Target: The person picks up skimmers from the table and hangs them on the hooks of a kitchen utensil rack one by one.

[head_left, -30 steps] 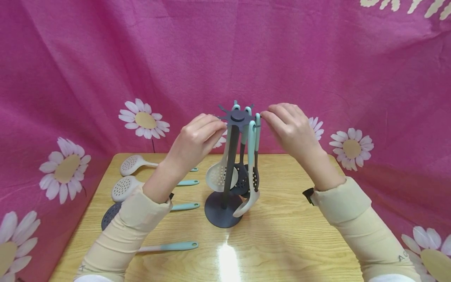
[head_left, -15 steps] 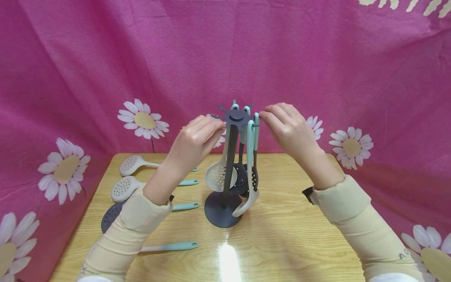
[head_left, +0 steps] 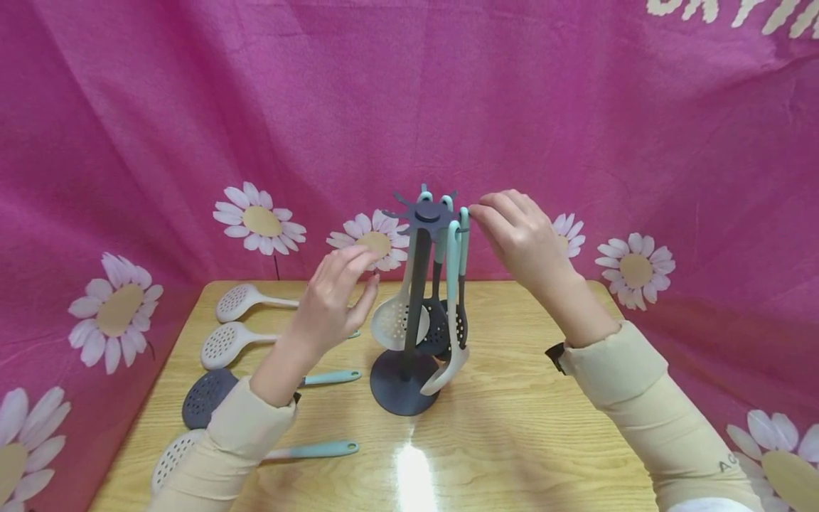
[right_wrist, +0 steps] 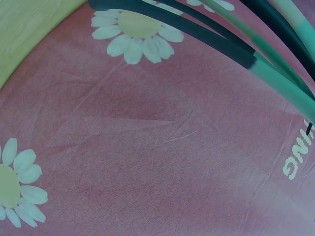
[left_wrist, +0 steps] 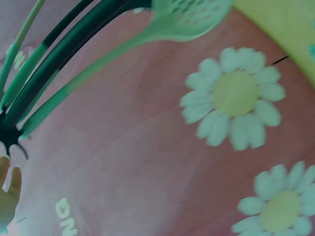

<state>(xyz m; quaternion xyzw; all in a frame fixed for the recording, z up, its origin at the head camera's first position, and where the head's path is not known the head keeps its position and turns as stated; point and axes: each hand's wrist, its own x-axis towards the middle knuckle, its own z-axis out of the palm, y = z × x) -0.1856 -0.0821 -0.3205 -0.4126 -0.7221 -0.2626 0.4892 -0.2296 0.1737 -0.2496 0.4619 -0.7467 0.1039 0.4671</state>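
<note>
Right hand point(head_left: 521, 235): we are pinching our fingertips at the top of a teal handle point(head_left: 466, 238) where it is hanging on the rack point(head_left: 419, 284); whether we are also touching a hook, we cannot tell.
Left hand point(head_left: 333, 299): we are holding it in the air with fingers spread and relaxed, gripping nothing, just left of the rack and lower than its top.
Rack: it is standing upright near the middle of the tabletop point(head_left: 512, 427), its round base point(head_left: 399, 391) flat on the wood, its hook star at the top.
What it is carrying: several utensils hanging head down, long axes vertical, among them a pale skimmer point(head_left: 393, 321) and a pale spoon point(head_left: 448, 370).
Key relation: the pinched handle is lying straight down from our right grip, so the right hand is the nearer one.
Left edge of the tabletop: four more skimmers point(head_left: 220, 345) are lying flat, handles pointing toward the rack.
</note>
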